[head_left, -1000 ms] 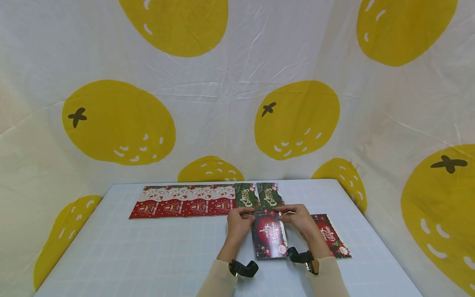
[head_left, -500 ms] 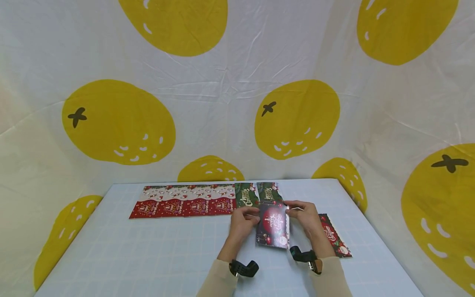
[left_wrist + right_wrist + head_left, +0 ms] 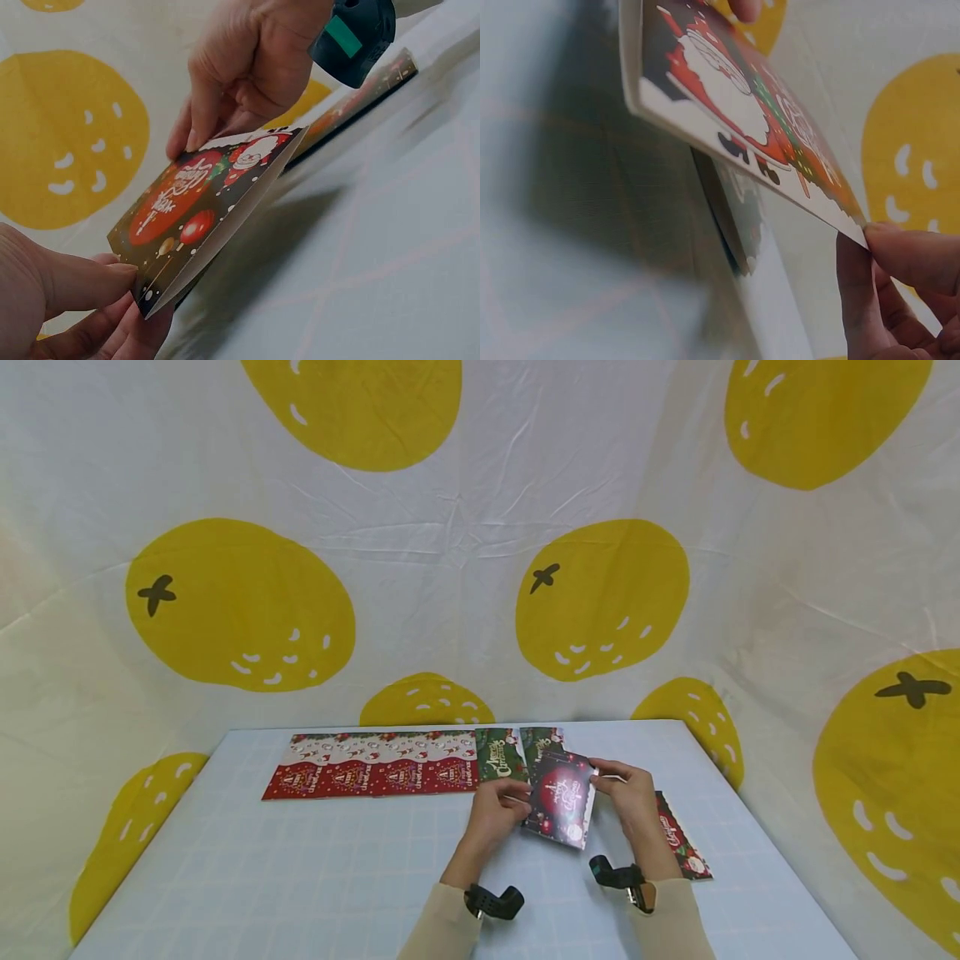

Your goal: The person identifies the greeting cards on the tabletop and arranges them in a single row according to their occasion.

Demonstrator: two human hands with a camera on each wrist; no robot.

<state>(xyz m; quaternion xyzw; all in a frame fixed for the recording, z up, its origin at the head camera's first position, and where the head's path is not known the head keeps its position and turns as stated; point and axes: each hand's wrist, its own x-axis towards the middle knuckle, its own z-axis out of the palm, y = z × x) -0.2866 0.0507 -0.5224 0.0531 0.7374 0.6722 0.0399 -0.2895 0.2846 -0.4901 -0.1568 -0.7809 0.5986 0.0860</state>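
A dark Christmas card (image 3: pixel 561 797) with a red circle and white lettering is held tilted above the table, overlapping a green card (image 3: pixel 542 740) behind it in the head view. My left hand (image 3: pixel 498 810) pinches its left side, the thumb on top and fingers underneath, as the left wrist view shows. The opposite edge is pinched by my right hand (image 3: pixel 628 789) near the upper corner. In the right wrist view, Santa (image 3: pixel 720 82) shows on the card face, and the thumb and fingers of the right hand (image 3: pixel 900 285) grip its corner. The folded card gapes slightly along one edge.
Along the back of the table (image 3: pixel 337 877) runs a row of several red-and-white cards (image 3: pixel 375 767), followed by two green ones, one a green card (image 3: pixel 501 753). A red card (image 3: pixel 681 839) lies at the right, partly behind my right forearm. Fruit-print cloth (image 3: pixel 450 568) hangs behind.
The dark card has risen off the near table area, moved away and to the right, and turned clockwise. Both hands went with it, the right one shifting farther right.
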